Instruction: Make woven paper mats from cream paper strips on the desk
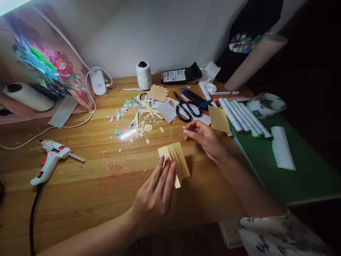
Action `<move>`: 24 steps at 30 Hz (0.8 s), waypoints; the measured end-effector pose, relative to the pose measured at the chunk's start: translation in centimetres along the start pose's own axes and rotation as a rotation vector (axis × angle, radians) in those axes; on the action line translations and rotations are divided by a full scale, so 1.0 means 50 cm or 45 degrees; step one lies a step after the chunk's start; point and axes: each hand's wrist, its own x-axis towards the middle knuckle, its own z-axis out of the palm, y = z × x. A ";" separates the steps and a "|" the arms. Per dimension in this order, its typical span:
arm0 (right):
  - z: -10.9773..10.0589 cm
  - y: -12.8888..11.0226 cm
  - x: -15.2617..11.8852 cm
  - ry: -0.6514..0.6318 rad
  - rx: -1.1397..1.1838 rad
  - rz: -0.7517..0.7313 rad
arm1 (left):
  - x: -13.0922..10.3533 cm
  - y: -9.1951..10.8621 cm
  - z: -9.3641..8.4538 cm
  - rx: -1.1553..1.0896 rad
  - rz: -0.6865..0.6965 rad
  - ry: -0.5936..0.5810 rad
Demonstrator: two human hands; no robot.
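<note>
Strips (pixel 179 156) lie fanned at or just above the desk (pixel 106 213), beneath our left hand (pixel 156 192); pinched or merely pressed, we cannot tell. Our right hand (pixel 204 139) is curled nearby, contents unclear. Woven patch (pixel 158 93) looks done; these strips, cut, remain uninterlaced.

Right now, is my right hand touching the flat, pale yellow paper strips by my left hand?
Apart. The head view shows bare brown wooden tabletop between your right hand and the nearest edge of the pale yellow paper strips.
</note>
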 end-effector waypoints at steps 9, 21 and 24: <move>0.005 0.015 0.000 -0.026 -0.053 0.032 | -0.014 -0.018 0.041 -0.058 -0.001 -0.221; 0.021 0.046 -0.004 -0.070 -0.234 -0.030 | -0.007 -0.011 0.031 -0.358 -0.152 -0.387; 0.023 0.048 -0.006 -0.085 -0.266 -0.038 | 0.005 -0.015 0.000 -0.648 -0.302 -0.446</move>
